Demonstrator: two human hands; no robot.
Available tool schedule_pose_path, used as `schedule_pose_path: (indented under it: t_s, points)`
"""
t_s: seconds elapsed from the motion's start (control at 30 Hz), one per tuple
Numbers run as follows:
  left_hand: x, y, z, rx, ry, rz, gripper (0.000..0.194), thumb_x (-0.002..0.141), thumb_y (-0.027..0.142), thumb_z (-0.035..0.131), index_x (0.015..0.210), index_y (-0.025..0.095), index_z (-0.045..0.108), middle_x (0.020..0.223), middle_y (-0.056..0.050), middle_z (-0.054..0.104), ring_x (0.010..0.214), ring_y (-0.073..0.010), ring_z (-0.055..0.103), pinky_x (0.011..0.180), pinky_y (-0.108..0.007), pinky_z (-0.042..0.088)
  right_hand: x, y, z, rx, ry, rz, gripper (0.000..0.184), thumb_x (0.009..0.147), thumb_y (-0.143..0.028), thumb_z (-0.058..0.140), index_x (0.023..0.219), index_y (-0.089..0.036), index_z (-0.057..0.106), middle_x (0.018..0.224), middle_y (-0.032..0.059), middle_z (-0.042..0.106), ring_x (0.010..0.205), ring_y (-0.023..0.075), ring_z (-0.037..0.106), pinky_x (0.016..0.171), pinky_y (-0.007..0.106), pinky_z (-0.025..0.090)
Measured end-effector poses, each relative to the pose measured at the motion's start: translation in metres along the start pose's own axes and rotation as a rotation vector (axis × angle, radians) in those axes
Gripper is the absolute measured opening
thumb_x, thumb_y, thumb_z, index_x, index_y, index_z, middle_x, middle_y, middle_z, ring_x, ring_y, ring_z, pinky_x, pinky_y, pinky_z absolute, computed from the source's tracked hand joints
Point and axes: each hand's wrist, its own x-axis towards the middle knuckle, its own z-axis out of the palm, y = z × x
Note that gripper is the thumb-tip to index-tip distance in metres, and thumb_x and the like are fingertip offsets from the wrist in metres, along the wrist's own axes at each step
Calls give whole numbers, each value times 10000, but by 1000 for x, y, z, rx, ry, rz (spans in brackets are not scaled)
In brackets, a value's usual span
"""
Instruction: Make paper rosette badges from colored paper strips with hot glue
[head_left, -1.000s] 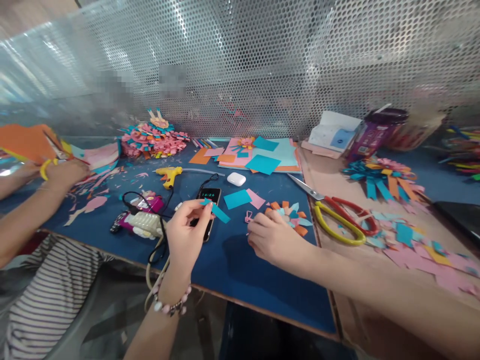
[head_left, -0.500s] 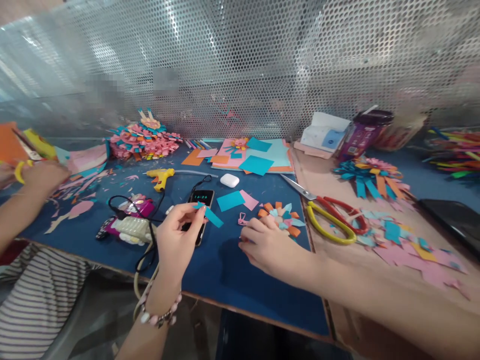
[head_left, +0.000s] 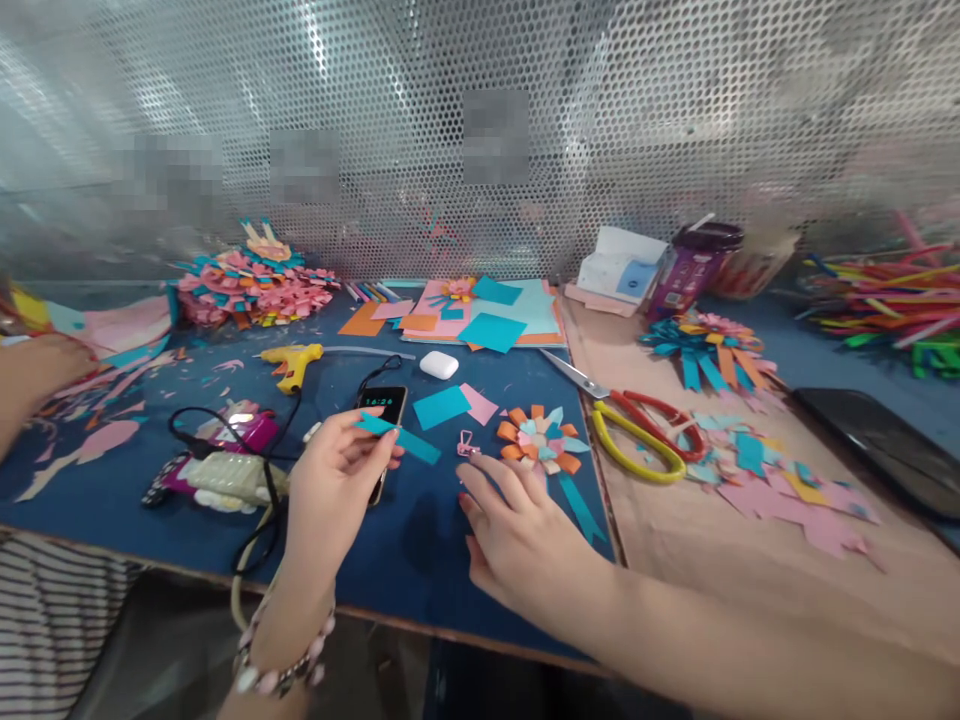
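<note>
My left hand [head_left: 330, 490] pinches a narrow blue paper strip [head_left: 405, 440] between thumb and fingers, above a phone [head_left: 386, 405] lying on the blue tabletop. Palm down, my right hand [head_left: 525, 530] hovers low over the table with its fingers bent and apart, nothing visible in them. Just beyond its fingertips lies a small pink wire clip [head_left: 466, 443]; whether they touch is unclear. A paper flower [head_left: 541, 440] in orange, pale blue and pink rests past the knuckles, with a blue strip [head_left: 581, 508] beside it. A blue paper rectangle [head_left: 441, 408] overlaps a pink piece [head_left: 478, 402].
Scissors [head_left: 637, 425] lie to the right beside paper scraps [head_left: 802, 500] and a dark phone [head_left: 877, 445]. On the left are a yellow glue gun [head_left: 292, 365], a cabled power strip [head_left: 232, 480] and another person's arm [head_left: 37, 380]. A white earbud case [head_left: 439, 365] sits mid-table.
My right hand has drawn back toward me and its fingers have loosened, uncovering the paper flower and the strip beside it. The left hand still holds its blue strip. The view has shifted slightly.
</note>
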Motion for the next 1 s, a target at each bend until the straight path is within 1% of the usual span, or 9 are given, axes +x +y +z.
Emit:
schedule_pose_path:
  t_s: [0.17,0.27,0.4,0.47,0.57,0.63,0.7,0.83,1.0]
  points:
    - [-1,4,1,-83,-80,-41,409,750,298,722,1114,192,567,908,-44,667,728,-190,710,711,-297,595,-3,-3,-1,20,-41,117,282,846,-199,510,1034,-108,699,1314,144,535,1181,324,421,933,500,419]
    - [0,3,2,-154,-103,-75,372,746,301,726,1073,180,596,897,-42,651,749,-202,711,720,-311,598,-1,6,-10,194,-96,254,281,854,-210,514,1059,-155,697,1322,122,523,1169,331,427,912,511,433]
    - [-2,7,4,-246,-149,-157,302,732,293,739,980,160,629,876,-49,656,763,-204,704,717,-307,591,4,19,-20,437,-11,376,244,860,-196,528,1024,-198,708,1203,104,582,1131,294,446,971,506,380]
    - [-5,13,7,-301,-166,-196,256,723,278,747,915,151,635,858,-49,662,759,-192,698,738,-307,584,9,21,-21,656,9,496,244,844,-227,580,1060,-204,692,1116,87,615,1058,254,494,949,456,399]
    - [-14,23,15,-407,-136,-190,217,704,256,759,856,157,640,843,-32,652,764,-177,678,740,-317,579,19,16,-21,1182,-49,827,356,805,-355,647,1122,-191,654,978,66,642,819,176,560,708,327,463]
    - [-19,27,21,-435,-80,-145,207,692,254,765,833,163,644,832,-26,644,770,-172,660,713,-308,573,27,9,-21,1520,-46,1009,376,774,-405,673,1072,-175,669,849,38,637,666,121,526,562,257,404]
    - [-24,28,27,-420,-40,-110,201,693,260,764,825,165,646,812,-29,646,747,-164,648,691,-292,558,33,2,-22,1707,30,1068,329,740,-408,704,956,-160,696,742,9,609,598,88,476,508,225,345]
    - [-29,28,38,-421,35,-91,182,710,265,757,812,173,637,767,-21,648,706,-147,639,693,-274,523,37,1,-25,1685,177,1032,269,694,-413,743,785,-163,701,648,-15,585,563,78,454,473,216,302]
    - [-31,34,50,-522,73,-98,190,697,253,767,789,166,625,805,-17,646,693,-122,617,696,-265,506,36,9,-23,1568,269,1057,265,684,-407,753,809,-179,702,603,-38,564,521,76,435,462,227,296]
